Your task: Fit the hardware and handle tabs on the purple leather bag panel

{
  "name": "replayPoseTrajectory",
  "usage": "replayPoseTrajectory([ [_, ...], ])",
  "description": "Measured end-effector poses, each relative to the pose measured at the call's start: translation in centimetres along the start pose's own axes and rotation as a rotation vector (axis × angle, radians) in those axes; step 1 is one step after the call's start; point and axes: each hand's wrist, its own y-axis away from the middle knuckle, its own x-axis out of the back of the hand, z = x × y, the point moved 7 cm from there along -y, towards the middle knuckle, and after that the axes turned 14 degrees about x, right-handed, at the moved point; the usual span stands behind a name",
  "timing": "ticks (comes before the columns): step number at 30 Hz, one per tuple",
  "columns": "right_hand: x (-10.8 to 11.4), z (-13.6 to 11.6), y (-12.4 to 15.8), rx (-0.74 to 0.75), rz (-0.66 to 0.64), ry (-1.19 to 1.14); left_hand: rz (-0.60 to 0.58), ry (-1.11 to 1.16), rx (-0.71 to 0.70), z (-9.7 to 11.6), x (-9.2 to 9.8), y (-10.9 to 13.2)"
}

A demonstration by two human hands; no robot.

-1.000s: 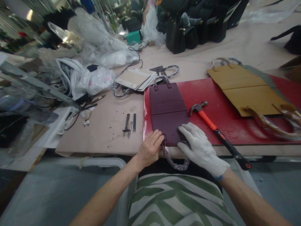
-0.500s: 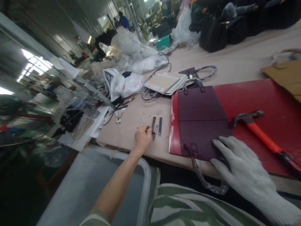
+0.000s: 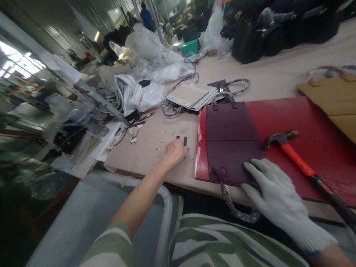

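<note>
Grip of the left hand (image 3: 175, 151) is curled down over the small dark metal strips (image 3: 185, 141) on the bare table (image 3: 144, 148), just left of the red mat (image 3: 280, 115). Only the far ends of the strips show past the knuckles, so I cannot tell whether the fingers have closed on any. The gloved right hand (image 3: 274, 193) lies flat and open on the near edge of the purple bag panel (image 3: 232, 137), beside the plastic-wrapped handle (image 3: 236, 209) that hangs off the table edge. Thin flat pieces like these are probably best lifted by pinching one end between fingertip and thumb, or by sliding one clear of the others first. The flat palm should press evenly so the panel does not skew on the mat. The hammer (image 3: 299, 163) lies on the mat to the right, apart from both hands.
</note>
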Motion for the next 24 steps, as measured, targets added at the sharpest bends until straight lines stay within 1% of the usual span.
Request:
replayPoseTrajectory([
  [1,0.1,-0.1,0.0,-0.006,-0.006,-0.002,-0.021,-0.024,0.018,0.3,-0.2,-0.3],
  [3,0.3,-0.4,0.1,-0.019,-0.017,-0.013,-0.024,-0.054,0.045,0.7,-0.4,-1.0],
  [6,0.4,-0.6,0.2,-0.042,-0.031,-0.027,-0.041,-0.061,0.081,0.7,-0.7,-1.7],
  [9,0.4,-0.6,0.3,-0.064,-0.048,-0.045,-0.094,-0.039,0.072,0.5,-1.0,-1.6],
  [11,0.4,-0.6,0.3,-0.073,-0.051,-0.059,-0.081,0.021,0.044,0.1,-0.8,-1.4],
  [12,0.4,-0.6,0.3,-0.077,-0.050,-0.065,-0.078,0.086,0.034,-0.2,-0.7,-1.2],
  [14,0.5,-0.6,0.4,-0.085,-0.045,-0.071,-0.099,0.316,0.042,-1.2,-0.6,-0.8],
  [16,0.5,-0.6,0.4,-0.087,-0.044,-0.076,-0.166,0.628,0.066,-2.0,-1.0,-0.2],
  [18,0.5,-0.6,0.4,-0.087,-0.047,-0.078,-0.231,0.934,0.066,-2.1,-1.5,0.9],
  [21,0.5,-0.7,0.3,-0.091,-0.053,-0.078,-0.286,1.294,0.021,-0.9,-2.4,3.0],
  [24,0.5,-0.6,0.2,-0.091,-0.052,-0.082,-0.303,1.499,-0.024,0.9,-3.6,5.0],
])
